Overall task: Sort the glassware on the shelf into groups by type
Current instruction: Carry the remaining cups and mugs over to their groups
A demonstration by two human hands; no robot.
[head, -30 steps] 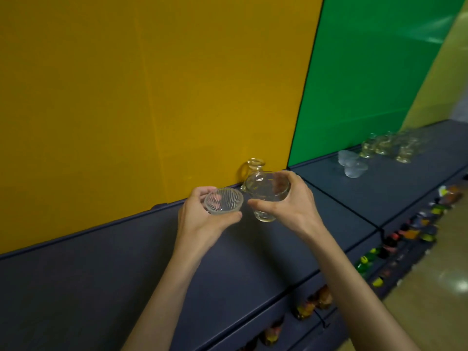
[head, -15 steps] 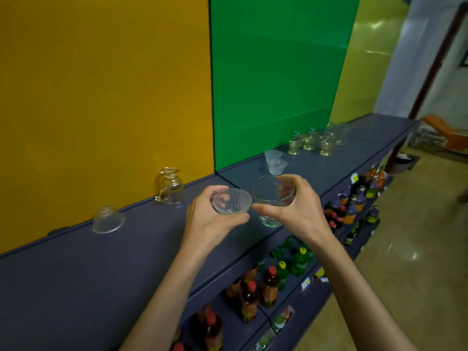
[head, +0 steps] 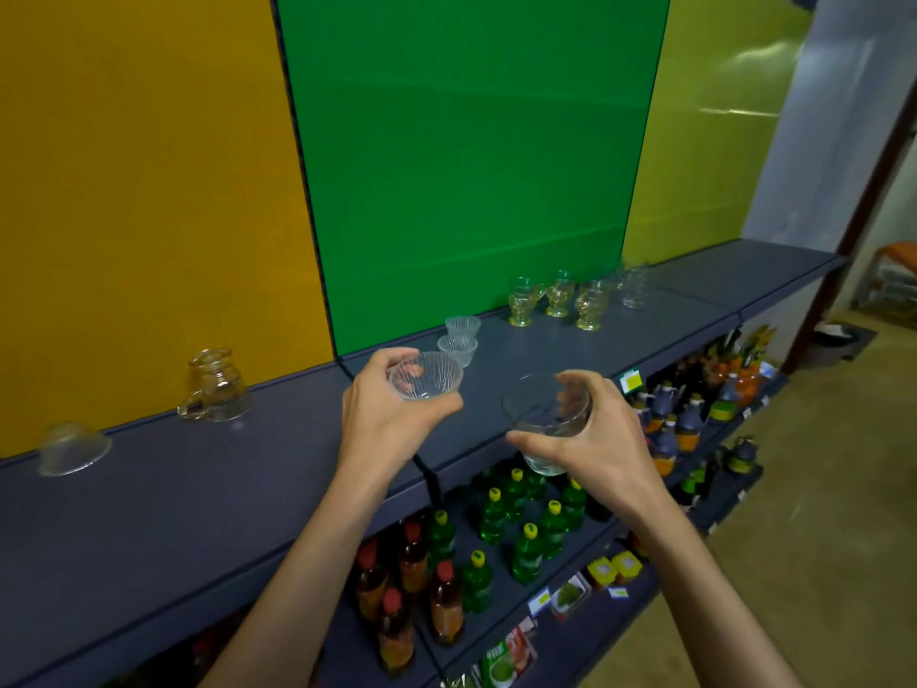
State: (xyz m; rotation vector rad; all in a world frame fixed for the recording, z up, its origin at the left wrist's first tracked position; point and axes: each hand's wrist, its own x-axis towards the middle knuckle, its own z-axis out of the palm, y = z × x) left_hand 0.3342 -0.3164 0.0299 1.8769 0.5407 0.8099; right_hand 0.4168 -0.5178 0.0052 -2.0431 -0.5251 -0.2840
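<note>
My left hand [head: 384, 419] grips a small ribbed glass bowl [head: 425, 382] above the dark shelf [head: 198, 489]. My right hand [head: 590, 439] holds a clear footed glass cup [head: 545, 419] out past the shelf's front edge. Two ribbed bowls like mine [head: 460, 339] stand just beyond my left hand, in front of the green panel. Several yellowish handled glass mugs [head: 558, 300] stand farther right, with clear mugs [head: 632, 288] behind them. On the left, an upside-down glass mug [head: 216, 389] and an overturned glass bowl [head: 72, 448] rest by the yellow panel.
Yellow and green panels back the shelf. Lower shelves hold red-capped bottles [head: 412, 588], green bottles [head: 526, 528], packets and small jugs [head: 685, 419]. Tiled floor [head: 818, 538] stretches to the right, with a doorway at the far right.
The view has swung right along the shelf. Both hands have carried their glasses rightward, toward the two ribbed bowls, and the hands have moved apart.
</note>
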